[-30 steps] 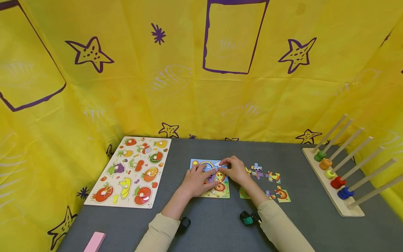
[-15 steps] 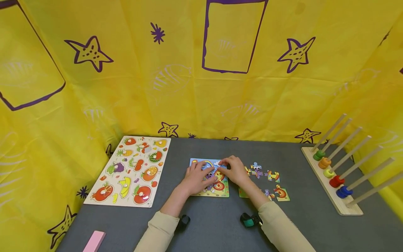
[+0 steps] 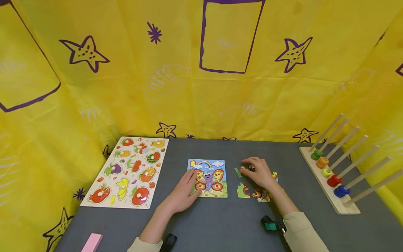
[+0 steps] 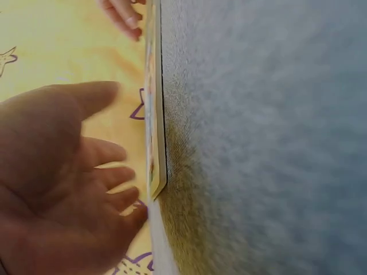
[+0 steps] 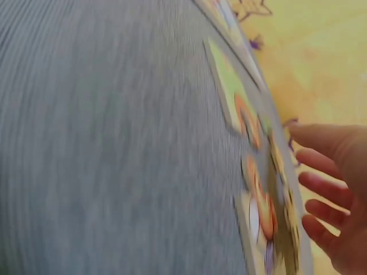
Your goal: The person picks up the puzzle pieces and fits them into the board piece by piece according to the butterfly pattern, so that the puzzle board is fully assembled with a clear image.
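A square butterfly puzzle [image 3: 208,178] lies flat on the grey table, its picture in view with sun and rainbow above. My left hand [image 3: 182,193] is at the puzzle's left side, its fingertips over or on that edge. In the left wrist view the fingers and thumb of this hand [image 4: 74,177] are apart and hold nothing. To the right, my right hand [image 3: 259,174] is over several loose puzzle pieces [image 3: 243,191], hiding some of them. The right wrist view shows this hand [image 5: 332,189] with relaxed, separated fingers and no piece between them.
A fruit peg board [image 3: 129,171] lies at the left. Far right stands a wooden stacking rack [image 3: 330,182] with upright rods and coloured rings. A pink block [image 3: 92,242] sits near the front left. Yellow patterned cloth [image 3: 189,70] hangs behind the table.
Both hands have come off the middle of the puzzle. The left drew back toward its left edge; the right moved right, over the loose pieces. The whole butterfly now shows.
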